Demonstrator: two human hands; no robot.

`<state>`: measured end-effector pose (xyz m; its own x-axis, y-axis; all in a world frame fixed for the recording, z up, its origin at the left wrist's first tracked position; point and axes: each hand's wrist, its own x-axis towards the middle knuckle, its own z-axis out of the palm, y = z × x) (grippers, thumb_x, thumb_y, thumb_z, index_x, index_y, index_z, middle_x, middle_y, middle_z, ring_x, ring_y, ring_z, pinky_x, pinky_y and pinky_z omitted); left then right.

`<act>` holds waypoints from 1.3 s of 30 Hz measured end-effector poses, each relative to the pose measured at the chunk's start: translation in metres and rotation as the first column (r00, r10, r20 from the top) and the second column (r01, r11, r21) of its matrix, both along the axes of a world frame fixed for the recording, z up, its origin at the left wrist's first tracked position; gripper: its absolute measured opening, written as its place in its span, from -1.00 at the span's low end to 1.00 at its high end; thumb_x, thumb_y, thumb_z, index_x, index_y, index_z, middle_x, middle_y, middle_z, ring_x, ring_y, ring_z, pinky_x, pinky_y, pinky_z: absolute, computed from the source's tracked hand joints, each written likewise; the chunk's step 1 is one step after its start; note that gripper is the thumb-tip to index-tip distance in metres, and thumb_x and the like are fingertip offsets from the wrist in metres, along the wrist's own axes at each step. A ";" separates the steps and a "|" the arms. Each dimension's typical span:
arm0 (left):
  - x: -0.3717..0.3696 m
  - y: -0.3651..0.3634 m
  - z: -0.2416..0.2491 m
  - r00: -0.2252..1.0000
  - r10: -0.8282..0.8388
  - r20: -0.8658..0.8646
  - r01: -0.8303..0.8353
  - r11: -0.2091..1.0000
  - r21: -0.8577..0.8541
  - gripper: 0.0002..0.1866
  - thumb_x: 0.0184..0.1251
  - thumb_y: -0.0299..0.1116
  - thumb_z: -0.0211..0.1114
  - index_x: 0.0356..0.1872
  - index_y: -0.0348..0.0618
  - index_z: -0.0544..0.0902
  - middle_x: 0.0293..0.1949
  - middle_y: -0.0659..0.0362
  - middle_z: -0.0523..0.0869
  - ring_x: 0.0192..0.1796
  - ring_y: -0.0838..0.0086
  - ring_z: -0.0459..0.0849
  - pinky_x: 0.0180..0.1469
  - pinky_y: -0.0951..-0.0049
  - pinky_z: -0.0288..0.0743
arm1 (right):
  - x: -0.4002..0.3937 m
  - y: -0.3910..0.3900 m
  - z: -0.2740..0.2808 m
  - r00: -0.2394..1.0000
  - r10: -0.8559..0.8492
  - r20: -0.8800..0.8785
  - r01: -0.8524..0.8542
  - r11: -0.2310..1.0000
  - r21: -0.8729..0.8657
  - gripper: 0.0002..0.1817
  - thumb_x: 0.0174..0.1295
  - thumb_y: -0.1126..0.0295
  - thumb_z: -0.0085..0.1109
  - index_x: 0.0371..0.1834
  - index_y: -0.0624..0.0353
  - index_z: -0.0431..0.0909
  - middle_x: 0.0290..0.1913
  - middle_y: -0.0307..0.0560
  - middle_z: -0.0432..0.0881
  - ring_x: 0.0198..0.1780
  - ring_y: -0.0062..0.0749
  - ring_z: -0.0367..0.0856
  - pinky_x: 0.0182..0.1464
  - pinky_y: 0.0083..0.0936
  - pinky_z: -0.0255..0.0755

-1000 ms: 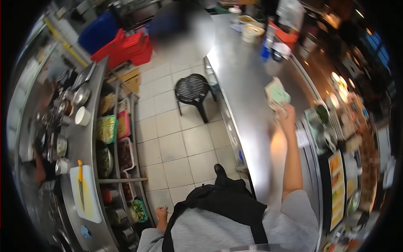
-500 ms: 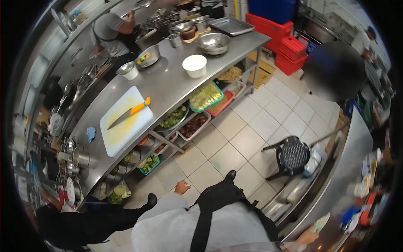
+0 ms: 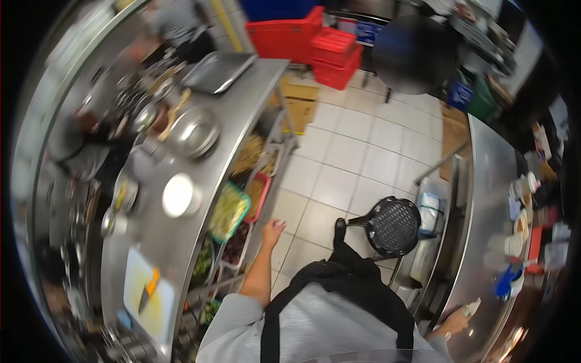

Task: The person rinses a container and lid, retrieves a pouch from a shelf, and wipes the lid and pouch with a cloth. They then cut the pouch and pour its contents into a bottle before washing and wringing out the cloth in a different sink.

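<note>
My left hand (image 3: 273,232) hangs over the floor beside the steel table (image 3: 209,199), its fingers curled with a small whitish bit at their tips that I cannot make out. My right hand (image 3: 456,322) is over the steel counter (image 3: 478,199) on the right, closed on a pale crumpled piece (image 3: 472,307) that could be cloth or paper. On the steel table are a white tub (image 3: 180,195), a metal bowl (image 3: 193,131) and a white cutting board (image 3: 137,272). An orange-handled knife (image 3: 149,287) lies on the board.
A black stool (image 3: 394,226) stands ahead on the tiled floor. Food containers, one a green-rimmed tray (image 3: 230,212), fill the shelf under the table. Red crates (image 3: 336,55) and cardboard (image 3: 301,103) are at the back. A person (image 3: 85,148) is across the table.
My view has swung to the right, so the table and cutting board slide left. My left hand reaches further forward. The pale piece is still in my right hand.
</note>
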<state>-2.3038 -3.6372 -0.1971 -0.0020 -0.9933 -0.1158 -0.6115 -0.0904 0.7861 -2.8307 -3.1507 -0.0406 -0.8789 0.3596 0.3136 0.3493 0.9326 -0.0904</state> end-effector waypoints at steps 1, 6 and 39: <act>-0.002 -0.010 -0.020 1.000 -0.005 -0.031 0.006 1.000 0.004 -0.63 -0.14 -0.23 0.44 -0.32 -0.21 0.58 -0.50 0.04 0.60 -0.43 0.34 0.55 -0.33 0.37 0.43 | -0.002 -0.024 0.008 0.998 -0.042 -0.049 0.042 0.999 -0.001 -0.46 0.05 -0.12 0.00 0.00 -0.04 0.49 -0.23 0.13 0.54 -0.17 0.08 0.55 -0.14 -0.08 0.42; 0.017 -0.014 -0.026 0.987 0.027 0.159 -0.087 0.919 0.384 -0.62 -0.16 -0.17 0.43 -0.42 -0.28 0.60 -0.55 0.04 0.63 -0.46 0.35 0.61 -0.39 0.34 0.48 | -0.069 -0.068 -0.016 0.979 0.057 -0.197 -0.117 0.945 -0.306 -0.54 0.05 0.05 0.09 -0.11 0.17 0.56 -0.20 0.12 0.60 -0.16 0.02 0.56 -0.13 -0.18 0.41; -0.723 -0.726 -0.019 0.825 -0.563 0.055 0.558 0.826 0.076 -0.65 -0.21 -0.31 0.50 -0.47 -0.25 0.50 -0.54 0.16 0.59 -0.48 0.52 0.52 -0.39 0.50 0.45 | -0.474 -0.790 -0.082 0.885 0.461 0.072 0.107 -0.050 -0.993 -0.80 0.03 0.30 0.04 -0.54 0.23 0.48 -0.55 -0.20 0.49 -0.48 -0.52 0.43 -0.42 -0.57 0.29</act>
<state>-3.0269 -4.3635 -0.2157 -0.5459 -0.8157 -0.1912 -0.6244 0.2440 0.7420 -3.3042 -3.9412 -0.1221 -0.8813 -0.1451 -0.4497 0.4497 0.0342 -0.8925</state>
